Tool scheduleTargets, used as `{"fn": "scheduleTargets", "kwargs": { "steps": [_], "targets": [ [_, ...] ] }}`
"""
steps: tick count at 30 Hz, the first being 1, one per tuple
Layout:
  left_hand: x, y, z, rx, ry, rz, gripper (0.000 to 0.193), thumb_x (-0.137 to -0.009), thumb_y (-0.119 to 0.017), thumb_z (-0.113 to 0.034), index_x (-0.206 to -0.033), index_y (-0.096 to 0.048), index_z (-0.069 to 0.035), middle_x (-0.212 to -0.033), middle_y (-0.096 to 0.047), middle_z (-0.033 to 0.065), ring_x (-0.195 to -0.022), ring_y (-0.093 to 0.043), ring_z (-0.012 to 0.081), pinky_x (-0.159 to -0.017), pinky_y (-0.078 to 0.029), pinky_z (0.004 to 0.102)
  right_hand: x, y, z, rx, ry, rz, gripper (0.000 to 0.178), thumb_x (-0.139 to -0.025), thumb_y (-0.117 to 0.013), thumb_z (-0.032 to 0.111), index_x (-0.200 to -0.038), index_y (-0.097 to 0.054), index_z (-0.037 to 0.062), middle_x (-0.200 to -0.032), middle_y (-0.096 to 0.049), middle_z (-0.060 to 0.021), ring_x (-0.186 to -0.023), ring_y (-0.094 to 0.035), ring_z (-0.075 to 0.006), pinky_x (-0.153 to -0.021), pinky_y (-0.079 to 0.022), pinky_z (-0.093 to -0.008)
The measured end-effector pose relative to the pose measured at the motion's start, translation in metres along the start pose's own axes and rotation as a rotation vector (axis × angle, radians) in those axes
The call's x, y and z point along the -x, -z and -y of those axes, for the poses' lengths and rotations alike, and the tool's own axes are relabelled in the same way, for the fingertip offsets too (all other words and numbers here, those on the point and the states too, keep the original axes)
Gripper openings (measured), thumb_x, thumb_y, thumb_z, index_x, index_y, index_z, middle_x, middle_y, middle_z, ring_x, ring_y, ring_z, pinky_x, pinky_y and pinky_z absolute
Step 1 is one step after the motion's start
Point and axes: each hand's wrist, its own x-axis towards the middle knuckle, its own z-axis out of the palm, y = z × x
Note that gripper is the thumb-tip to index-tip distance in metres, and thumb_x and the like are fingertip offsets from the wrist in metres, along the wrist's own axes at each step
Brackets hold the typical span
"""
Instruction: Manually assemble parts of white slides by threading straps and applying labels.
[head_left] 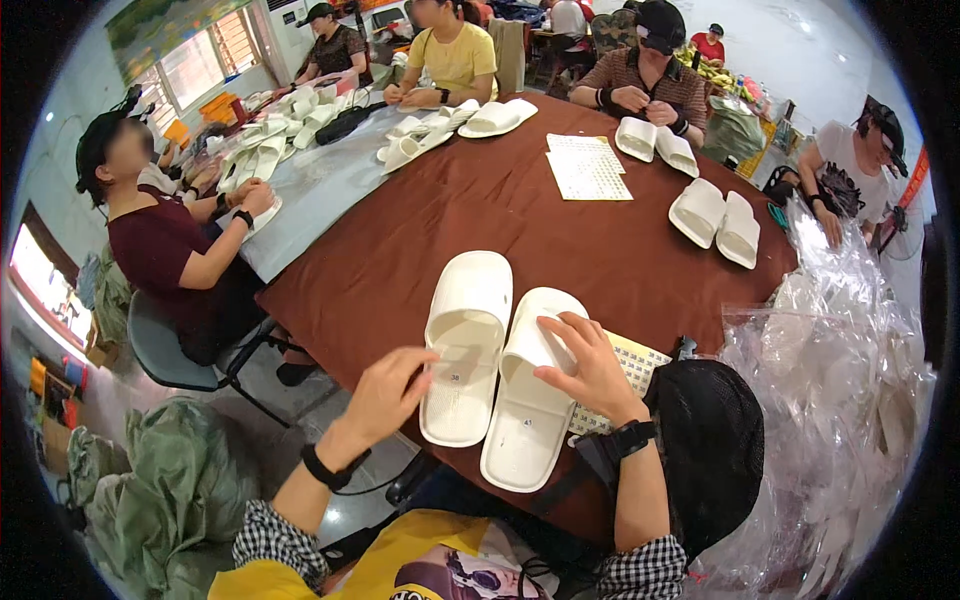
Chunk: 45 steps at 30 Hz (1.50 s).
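Observation:
Two white slide slippers lie side by side in front of me, toes pointing away. The left slipper (470,290) has a small printed sticker on its footbed. The right slipper (527,440) sits a little nearer and carries a small sticker near its heel. My left hand (385,395) is at the outer edge of the left slipper, thumb and fingers apart; whether it touches is unclear. Over the strap of the right slipper, my right hand (592,370) has its thumb and fingers spread. Partly under my right hand is a sheet of small stickers (640,362).
A black mesh cap (708,440) lies beside my right forearm, with clear plastic bags (820,400) beyond it. Sticker sheets (585,168) and slipper pairs (715,222) rest farther along the brown-covered table (400,250). Several people sit around it. Green sacks (185,480) stand lower left.

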Motion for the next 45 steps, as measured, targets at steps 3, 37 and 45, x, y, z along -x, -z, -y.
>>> {"fn": "scheduleTargets", "kwargs": {
  "steps": [3,37,45],
  "targets": [
    [-0.043,0.015,0.001,-0.125,-0.138,-0.032,0.031,-0.092,-0.064,-0.005,-0.123,-0.062,-0.001,-0.123,-0.064,0.0178,-0.113,-0.062,0.0345,-0.096,-0.050,0.0403,-0.001,0.005,0.005,0.045,0.009,-0.003,0.062,-0.082,-0.077,0.038,-0.134,-0.060,0.0085,-0.135,-0.056,-0.0200,-0.123,-0.053,-0.0381,-0.105,-0.044,-0.0466],
    [-0.005,-0.011,0.011,-0.458,0.020,0.069,0.120,-0.068,-0.088,-0.048,-0.154,-0.022,0.003,-0.161,-0.019,0.0289,-0.151,-0.016,0.0466,-0.121,-0.010,0.0629,0.008,0.014,0.004,0.114,-0.284,-0.385,0.051,-0.085,-0.078,0.022,-0.127,-0.059,0.0003,-0.104,-0.067,-0.0217,-0.093,-0.069,-0.0344,-0.081,-0.056,-0.0413],
    [-0.012,-0.008,0.019,-0.374,-0.027,0.099,0.124,-0.066,-0.088,-0.050,-0.153,-0.021,0.007,-0.159,-0.020,0.0309,-0.150,-0.018,0.0474,-0.121,-0.009,0.0624,0.001,0.003,0.045,0.038,-0.215,-0.086,0.037,-0.090,-0.076,0.021,-0.114,-0.058,-0.0008,-0.072,-0.067,-0.0156,-0.064,-0.070,-0.0274,-0.058,-0.053,-0.0371]
  ]
}}
